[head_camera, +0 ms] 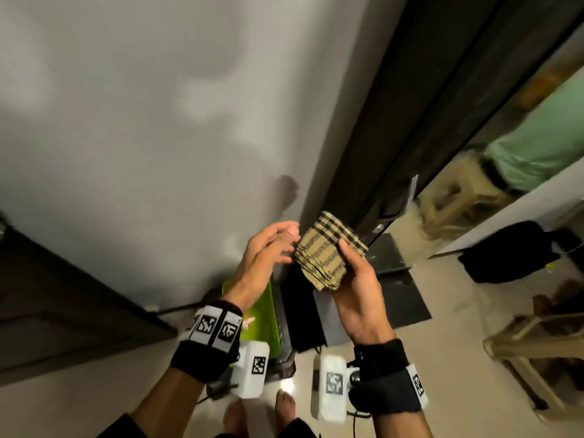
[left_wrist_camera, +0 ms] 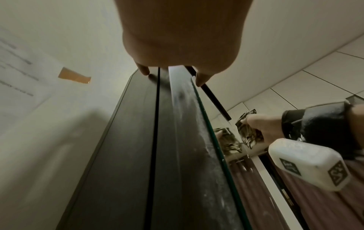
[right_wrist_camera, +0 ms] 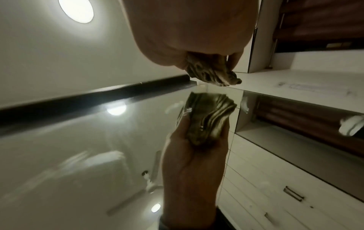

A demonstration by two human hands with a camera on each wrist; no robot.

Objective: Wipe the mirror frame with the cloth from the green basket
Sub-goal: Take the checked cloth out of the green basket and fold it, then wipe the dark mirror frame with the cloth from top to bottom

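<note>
A folded tan cloth (head_camera: 328, 248) with dark plaid stripes sits in my right hand (head_camera: 354, 279), thumb on top and fingers under it. It also shows in the left wrist view as the cloth (left_wrist_camera: 249, 133) and in the right wrist view as the cloth (right_wrist_camera: 212, 73), with its reflection in the glass below. My left hand (head_camera: 268, 248) hovers just left of the cloth with relaxed fingers, holding nothing. The dark mirror frame (head_camera: 410, 128) rises right behind the cloth; the dusty frame (left_wrist_camera: 177, 140) fills the left wrist view. The green basket (head_camera: 260, 314) stands on the floor below my left wrist.
A grey wall (head_camera: 158, 121) lies left of the frame, mirror glass (head_camera: 505, 153) to its right. On the floor sit a black bag (head_camera: 508, 251), a wooden stool (head_camera: 537, 343) and a dark mat (head_camera: 404, 298). My bare feet (head_camera: 284, 403) are near the basket.
</note>
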